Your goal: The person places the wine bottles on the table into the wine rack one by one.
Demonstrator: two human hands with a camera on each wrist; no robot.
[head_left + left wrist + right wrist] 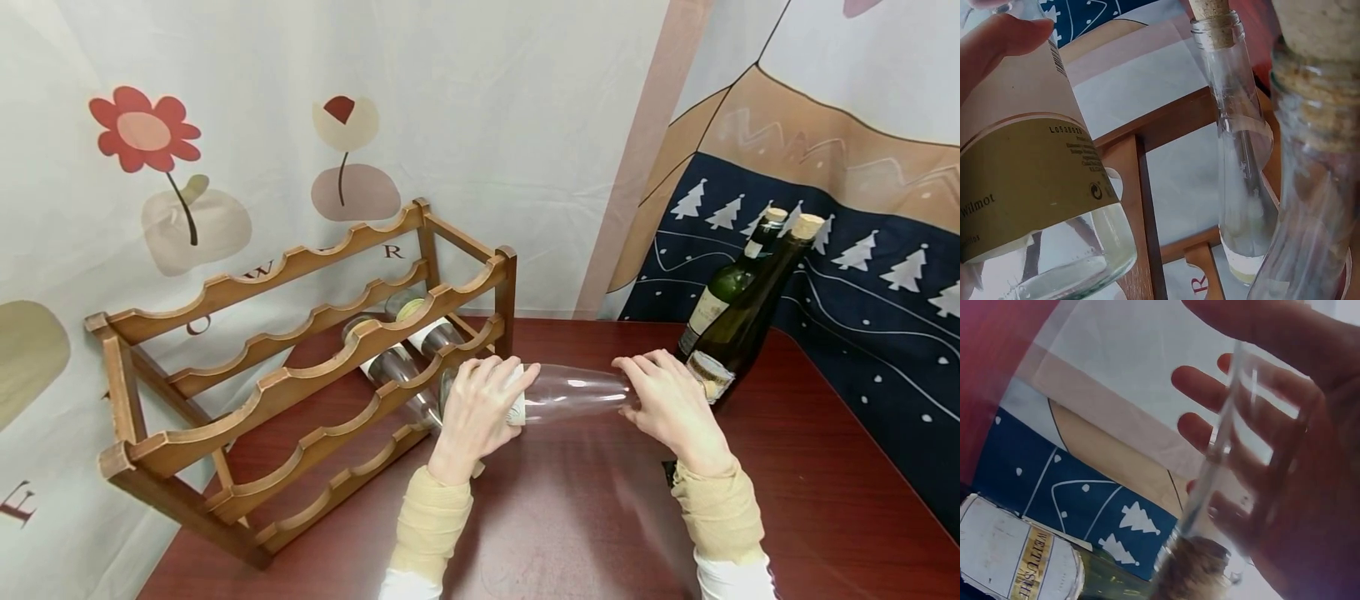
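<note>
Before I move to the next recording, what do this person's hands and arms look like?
The left hand and right hand are ungloved. Each wrist is wrapped in a wrinkled, pale yellow cuff, with a white sleeve showing farther up the forearm.

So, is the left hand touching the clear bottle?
Touching. The head view shows the left hand gripping the clear bottle, and in the left wrist view a digit lies against its label.
</note>
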